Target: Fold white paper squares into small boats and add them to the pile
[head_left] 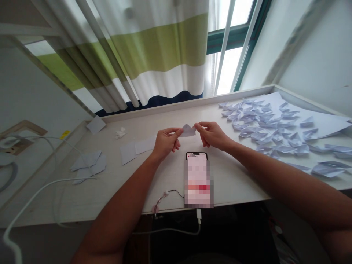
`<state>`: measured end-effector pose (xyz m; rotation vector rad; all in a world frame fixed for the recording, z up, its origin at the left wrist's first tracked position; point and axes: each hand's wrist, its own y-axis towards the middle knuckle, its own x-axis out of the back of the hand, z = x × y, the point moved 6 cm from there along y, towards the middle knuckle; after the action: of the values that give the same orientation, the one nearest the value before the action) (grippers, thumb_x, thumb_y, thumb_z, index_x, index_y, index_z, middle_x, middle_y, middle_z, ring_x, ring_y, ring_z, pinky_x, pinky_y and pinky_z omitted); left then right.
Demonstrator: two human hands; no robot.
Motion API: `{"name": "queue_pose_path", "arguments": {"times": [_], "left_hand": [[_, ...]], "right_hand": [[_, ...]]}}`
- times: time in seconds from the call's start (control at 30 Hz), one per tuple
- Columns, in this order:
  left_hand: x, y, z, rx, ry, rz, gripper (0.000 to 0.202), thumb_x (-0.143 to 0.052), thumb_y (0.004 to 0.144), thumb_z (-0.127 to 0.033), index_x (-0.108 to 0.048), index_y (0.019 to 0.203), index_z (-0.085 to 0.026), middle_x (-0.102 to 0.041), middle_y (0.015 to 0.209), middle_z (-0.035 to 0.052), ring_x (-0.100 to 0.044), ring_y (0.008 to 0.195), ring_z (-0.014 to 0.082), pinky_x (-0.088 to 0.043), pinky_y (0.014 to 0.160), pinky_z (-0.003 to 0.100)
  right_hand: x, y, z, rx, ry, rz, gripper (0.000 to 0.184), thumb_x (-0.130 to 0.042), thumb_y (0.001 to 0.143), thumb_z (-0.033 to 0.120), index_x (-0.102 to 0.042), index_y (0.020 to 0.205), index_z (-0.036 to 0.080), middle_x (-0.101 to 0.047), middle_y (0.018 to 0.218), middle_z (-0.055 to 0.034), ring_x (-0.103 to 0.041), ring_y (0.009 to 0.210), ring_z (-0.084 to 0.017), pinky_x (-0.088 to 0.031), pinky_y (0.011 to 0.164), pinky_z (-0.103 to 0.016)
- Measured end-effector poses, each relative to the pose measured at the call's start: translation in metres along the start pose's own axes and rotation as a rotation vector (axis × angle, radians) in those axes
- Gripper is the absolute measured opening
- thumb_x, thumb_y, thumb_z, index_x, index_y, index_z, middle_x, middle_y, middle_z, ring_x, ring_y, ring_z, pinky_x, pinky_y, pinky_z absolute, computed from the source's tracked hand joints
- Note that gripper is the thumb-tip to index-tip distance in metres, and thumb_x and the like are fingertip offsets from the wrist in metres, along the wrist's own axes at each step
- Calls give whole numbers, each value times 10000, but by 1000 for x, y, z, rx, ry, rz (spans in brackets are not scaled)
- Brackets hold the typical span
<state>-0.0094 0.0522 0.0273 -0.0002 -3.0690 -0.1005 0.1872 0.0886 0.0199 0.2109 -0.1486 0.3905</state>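
Between my two hands, above the white desk, is a small folded paper boat with a peak in its middle. My left hand pinches its left end between thumb and fingers. The right end is pinched by my right hand. Just below the hands lies a phone with its screen lit and blurred out. White paper sheets lie flat to the left of my left hand. Many finished-looking paper boats are spread over the right side of the desk.
A charging cable runs from the phone's lower end, and a beaded strap hangs beside it. More paper pieces, a crumpled tissue and a white cable are at left. A curtain hangs behind the desk's raised rim.
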Motion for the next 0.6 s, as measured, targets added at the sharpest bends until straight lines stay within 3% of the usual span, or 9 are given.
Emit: {"name": "queue_pose_path", "arguments": {"times": [0.1, 0.2, 0.3, 0.4, 0.5, 0.6], "left_hand": [[-5, -3, -5, -49, -67, 40, 562, -969, 728, -589, -840, 1047, -144, -854, 955, 114, -796, 692, 209, -620, 584, 296], [-11, -4, -6, -60, -74, 85, 477, -948, 769, -539, -838, 1019, -148, -852, 979, 118, -835, 885, 266, -658, 672, 326], [-12, -3, -3, -79, -72, 81, 454, -944, 774, -506, -827, 1013, -138, -834, 875, 92, -816, 833, 243, -658, 678, 330], [-8, 1, 0, -112, -94, 41, 605, -987, 720, -449, -785, 1208, -153, -827, 834, 44, -795, 781, 216, -667, 707, 343], [-3, 5, 4, -110, -116, 10, 698, -1000, 705, -464, -748, 1279, -156, -834, 846, 42, -801, 784, 219, -666, 724, 350], [-5, 5, 6, -69, -109, 50, 614, -998, 688, -550, -774, 1098, -151, -832, 835, 69, -811, 766, 240, -643, 679, 334]], "right_hand": [[-6, -1, -3, -116, 192, 73, 656, -688, 951, 811, -757, 1119, 181, -790, 783, -68, -704, 505, -165, -608, 472, -296], [-8, -1, -2, -118, 291, 79, 585, -867, 849, 728, -757, 1046, 188, -809, 929, -86, -799, 703, -202, -699, 600, -329], [-6, 0, -1, -63, 330, 56, 607, -1020, 709, 604, -758, 1069, 191, -779, 844, -27, -796, 712, -198, -714, 646, -345], [-6, 0, -1, -41, 355, 40, 686, -1043, 691, 545, -752, 1208, 200, -746, 763, 26, -803, 712, -200, -724, 711, -375], [-9, 0, -2, -33, 318, 80, 558, -1028, 705, 555, -792, 1030, 167, -758, 751, -2, -802, 745, -199, -717, 766, -371], [-9, 0, 0, -1, 291, 70, 505, -994, 728, 602, -790, 871, 163, -789, 782, -39, -783, 722, -185, -705, 746, -362]]}}
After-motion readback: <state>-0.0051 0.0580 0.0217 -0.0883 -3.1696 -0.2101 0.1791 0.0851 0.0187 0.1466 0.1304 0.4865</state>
